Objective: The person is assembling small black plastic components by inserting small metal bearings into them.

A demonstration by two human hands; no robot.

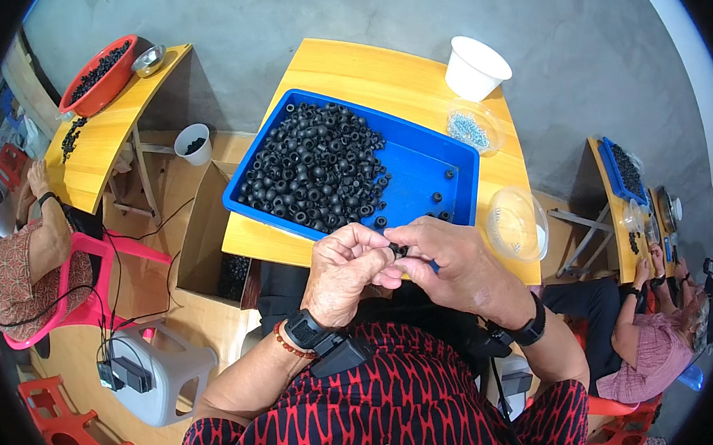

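Observation:
Close together over the near edge of a blue tray [422, 156], my left hand [349, 263] and my right hand [442, 259] pinch a small black ring-shaped part [397, 250] between their fingertips. Most of that part is hidden by the fingers. Inside the tray, a large heap of similar black round parts [311, 164] fills the left side, and several loose ones lie at the right. Beyond the tray's right end is a clear dish with small silvery-blue pieces [470, 130]. A clear round plastic container [515, 224] sits nearer, right of my right hand.
A white tub [476, 67] stands at the table's far right corner. Below the table's left side is an open cardboard box [204, 233] with black parts. A grey stool [159, 373] carries black devices and cables. Other people work at tables on the left and right.

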